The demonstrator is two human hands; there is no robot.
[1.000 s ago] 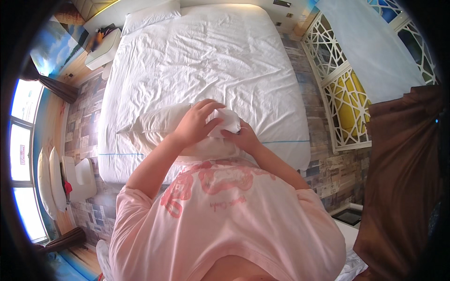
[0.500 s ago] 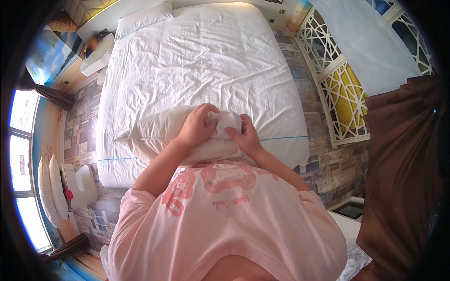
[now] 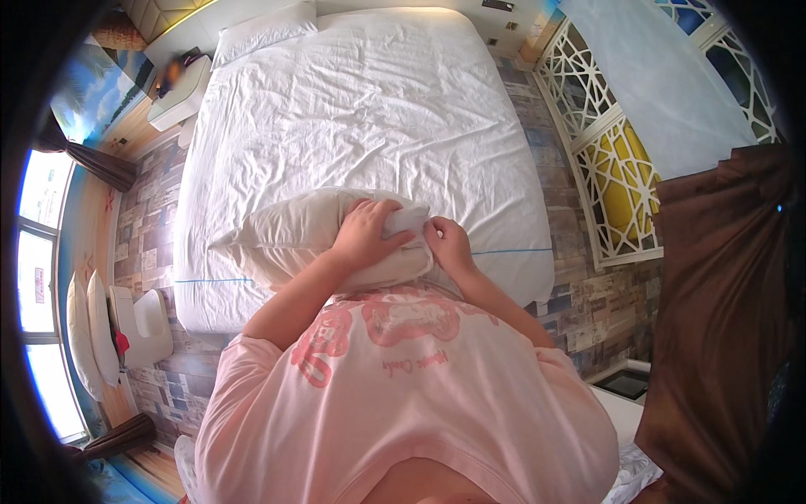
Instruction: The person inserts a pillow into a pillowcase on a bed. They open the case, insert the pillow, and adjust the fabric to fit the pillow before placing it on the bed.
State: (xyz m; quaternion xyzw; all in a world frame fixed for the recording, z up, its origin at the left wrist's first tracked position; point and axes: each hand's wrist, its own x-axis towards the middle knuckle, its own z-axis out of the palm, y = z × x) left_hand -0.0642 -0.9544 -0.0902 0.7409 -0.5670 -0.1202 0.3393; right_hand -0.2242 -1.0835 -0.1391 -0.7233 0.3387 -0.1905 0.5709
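An off-white pillow (image 3: 281, 220) lies across the near end of the bed, close against my body. Bunched white fabric, which looks like a pillowcase (image 3: 407, 221), gathers round the pillow's right end. My left hand (image 3: 367, 236) is closed over that end, thumb and fingers curled round pillow and cloth. Just right of it, my right hand (image 3: 450, 245) pinches the edge of the pillowcase between thumb and fingers. How far the cloth reaches under the pillow is hidden.
The bed (image 3: 369, 109) bears a wrinkled white sheet and another pillow (image 3: 267, 32) at its far left. Two pillows (image 3: 92, 332) lean by the window beside a white chair (image 3: 151, 328). A brown curtain (image 3: 714, 311) and white lattice screen (image 3: 617, 181) stand at right.
My left hand has shifted slightly right and lower, its thumb now over the bunched cloth. My right hand has drawn its fingers into a pinch at the cloth's edge.
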